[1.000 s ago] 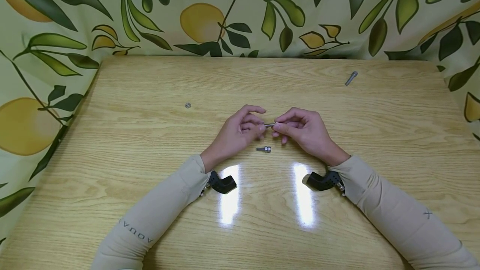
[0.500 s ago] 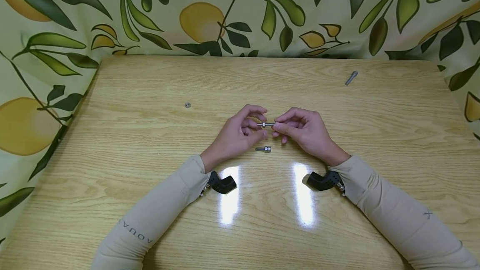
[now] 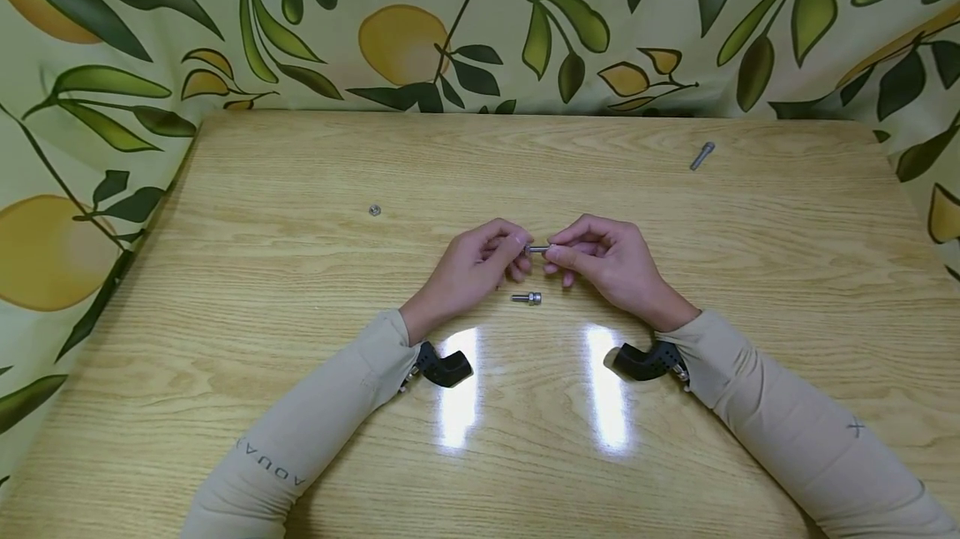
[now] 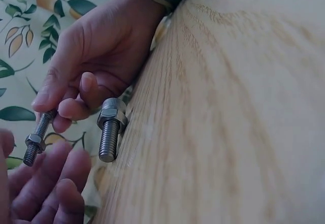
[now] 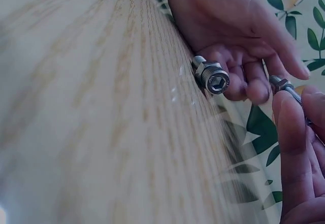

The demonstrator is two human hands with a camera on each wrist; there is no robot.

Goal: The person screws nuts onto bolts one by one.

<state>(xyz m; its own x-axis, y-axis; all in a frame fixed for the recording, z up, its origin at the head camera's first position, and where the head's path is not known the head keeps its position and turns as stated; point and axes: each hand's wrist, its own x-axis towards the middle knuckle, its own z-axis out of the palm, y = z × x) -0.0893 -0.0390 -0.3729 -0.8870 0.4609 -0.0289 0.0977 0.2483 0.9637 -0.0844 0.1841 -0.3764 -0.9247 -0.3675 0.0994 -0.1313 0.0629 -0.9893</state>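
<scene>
My right hand (image 3: pixel 611 260) pinches one end of a bolt (image 4: pixel 42 127) between thumb and forefinger, holding it level above the table. A hex nut (image 4: pixel 35 141) sits partway along the bolt's thread. My left hand (image 3: pixel 472 268) is at the bolt's other end; in the left wrist view its fingers (image 4: pixel 51 188) lie loosely bent beside the thread, apart from the nut. The bolt's head is hidden in the right fingers. Below the hands, a socket-head bolt (image 3: pixel 527 298) with a nut (image 4: pixel 110 116) up against its head lies on the table.
A loose nut (image 3: pixel 375 210) lies on the wooden table (image 3: pixel 300 164) to the left. Another bolt (image 3: pixel 702 156) is at the back right. A leaf-and-fruit patterned cloth (image 3: pixel 562 22) hangs behind the table. Black camera mounts (image 3: pixel 450 368) stick out from both wrists.
My left thumb and fingers opened away from the nut, showing it on the bolt, then the thumb swung up toward the forefinger beside the nut. The right hand has held still.
</scene>
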